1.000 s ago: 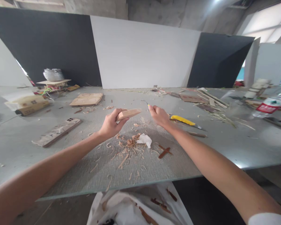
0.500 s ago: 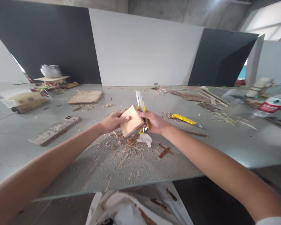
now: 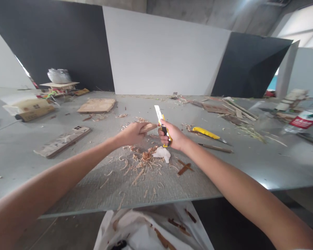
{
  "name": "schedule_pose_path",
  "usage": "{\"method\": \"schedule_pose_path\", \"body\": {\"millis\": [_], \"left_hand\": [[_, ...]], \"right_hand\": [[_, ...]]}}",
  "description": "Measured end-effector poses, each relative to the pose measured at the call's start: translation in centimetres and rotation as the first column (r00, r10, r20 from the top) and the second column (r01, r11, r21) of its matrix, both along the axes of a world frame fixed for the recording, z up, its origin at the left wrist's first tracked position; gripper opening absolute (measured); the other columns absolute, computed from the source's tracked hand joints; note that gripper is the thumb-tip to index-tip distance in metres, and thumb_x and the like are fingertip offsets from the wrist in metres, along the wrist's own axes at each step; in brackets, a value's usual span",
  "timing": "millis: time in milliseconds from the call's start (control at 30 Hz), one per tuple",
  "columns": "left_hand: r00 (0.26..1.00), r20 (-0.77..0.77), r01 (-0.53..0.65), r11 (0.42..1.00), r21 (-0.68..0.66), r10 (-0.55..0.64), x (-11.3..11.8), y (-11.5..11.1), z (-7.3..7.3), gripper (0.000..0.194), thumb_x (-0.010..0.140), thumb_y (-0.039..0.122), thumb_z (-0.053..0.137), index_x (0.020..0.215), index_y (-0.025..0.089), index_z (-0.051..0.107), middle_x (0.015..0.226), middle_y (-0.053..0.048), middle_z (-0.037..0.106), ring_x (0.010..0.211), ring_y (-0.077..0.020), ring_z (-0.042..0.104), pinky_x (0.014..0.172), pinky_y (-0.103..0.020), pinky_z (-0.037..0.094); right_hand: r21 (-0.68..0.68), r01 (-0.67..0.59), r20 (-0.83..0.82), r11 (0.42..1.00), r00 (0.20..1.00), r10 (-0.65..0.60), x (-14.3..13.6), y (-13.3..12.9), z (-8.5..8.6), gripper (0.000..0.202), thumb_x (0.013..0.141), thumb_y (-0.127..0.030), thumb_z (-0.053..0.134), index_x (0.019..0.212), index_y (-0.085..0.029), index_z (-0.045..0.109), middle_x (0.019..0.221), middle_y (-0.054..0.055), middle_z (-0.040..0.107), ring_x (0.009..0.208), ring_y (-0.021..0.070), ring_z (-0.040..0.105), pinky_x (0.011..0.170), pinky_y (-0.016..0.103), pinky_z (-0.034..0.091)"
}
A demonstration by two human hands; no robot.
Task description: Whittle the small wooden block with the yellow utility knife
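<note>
My left hand (image 3: 132, 133) is closed around a small wooden block (image 3: 149, 127), which is turned so that mostly its thin edge shows. Most of the block is hidden by the fingers. In my right hand (image 3: 173, 135) is a yellow and black utility knife (image 3: 165, 130), its wide blade extended and pointing up and away from me. The knife stands just right of the block's end. Under both hands lie curled wood shavings (image 3: 145, 157) and a crumpled white tissue (image 3: 162, 153).
Another yellow knife (image 3: 205, 132) and a thin wooden-handled tool (image 3: 216, 148) lie to the right. At left are a phone-shaped carved board (image 3: 62, 141) and a square wooden board (image 3: 97, 105). A plastic bottle (image 3: 304, 119) stands far right. The table's glass edge (image 3: 125, 207) runs nearest me.
The block has been tilted from showing its broad face to showing its edge. My right hand, with the knife, has come away from the block and moved slightly right.
</note>
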State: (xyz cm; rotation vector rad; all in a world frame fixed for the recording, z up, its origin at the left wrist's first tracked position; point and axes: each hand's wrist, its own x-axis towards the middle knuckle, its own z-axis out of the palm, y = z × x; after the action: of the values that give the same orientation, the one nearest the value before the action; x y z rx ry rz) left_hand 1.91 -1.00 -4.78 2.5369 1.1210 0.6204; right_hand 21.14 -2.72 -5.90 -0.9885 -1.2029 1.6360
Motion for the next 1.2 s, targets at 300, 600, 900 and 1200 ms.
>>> {"method": "schedule_pose_path", "body": {"millis": [300, 600, 900, 1200], "left_hand": [[0.972, -0.17, 0.172, 0.985, 0.035, -0.163, -3.6, 4.5, 2.9, 0.027, 0.061, 0.019, 0.057, 0.084, 0.027, 0.071, 0.108, -0.004, 0.063, 0.092, -0.0181, 0.057, 0.079, -0.028, 0.04], [0.949, -0.253, 0.168, 0.98, -0.102, -0.189, 0.3, 5.3, 3.4, 0.031, 0.058, 0.014, 0.044, 0.074, 0.024, 0.068, 0.09, -0.005, 0.067, 0.081, -0.0194, 0.057, 0.07, -0.031, 0.039], [0.97, -0.235, 0.068, 0.998, -0.013, -0.069, 0.2, 5.3, 2.2, 0.028, 0.057, 0.016, 0.047, 0.073, 0.025, 0.068, 0.076, -0.006, 0.066, 0.082, -0.0224, 0.057, 0.069, -0.032, 0.038], [0.968, -0.209, 0.143, 0.989, 0.024, -0.135, 0.1, 4.6, 2.2, 0.031, 0.06, 0.014, 0.043, 0.075, 0.024, 0.069, 0.079, -0.006, 0.067, 0.076, -0.019, 0.057, 0.068, -0.031, 0.038]], "right_hand": [[0.414, -0.248, 0.493, 0.876, 0.87, 0.014, 6.1, 1.4, 0.9, 0.034, 0.081, -0.052, 0.053, 0.077, -0.019, 0.056, 0.072, 0.0, 0.057, 0.06, 0.0111, 0.05, 0.056, 0.025, 0.038], [0.422, -0.438, 0.774, 0.794, 0.63, -0.064, 4.1, 0.4, 1.1, 0.042, 0.084, -0.052, 0.046, 0.06, -0.019, 0.056, 0.052, -0.005, 0.035, 0.049, 0.0085, 0.029, 0.049, 0.024, 0.02], [0.429, -0.428, 0.807, 0.795, 0.578, -0.124, 3.7, 0.8, -0.2, 0.026, 0.077, -0.044, 0.059, 0.065, -0.022, 0.069, 0.054, -0.002, 0.055, 0.055, 0.012, 0.045, 0.052, 0.024, 0.031], [0.438, -0.507, 0.755, 0.742, 0.656, 0.002, 4.4, 0.4, 1.2, 0.031, 0.086, -0.039, 0.05, 0.108, -0.027, 0.068, 0.109, 0.002, 0.067, 0.091, 0.0178, 0.06, 0.078, 0.03, 0.043]]}}
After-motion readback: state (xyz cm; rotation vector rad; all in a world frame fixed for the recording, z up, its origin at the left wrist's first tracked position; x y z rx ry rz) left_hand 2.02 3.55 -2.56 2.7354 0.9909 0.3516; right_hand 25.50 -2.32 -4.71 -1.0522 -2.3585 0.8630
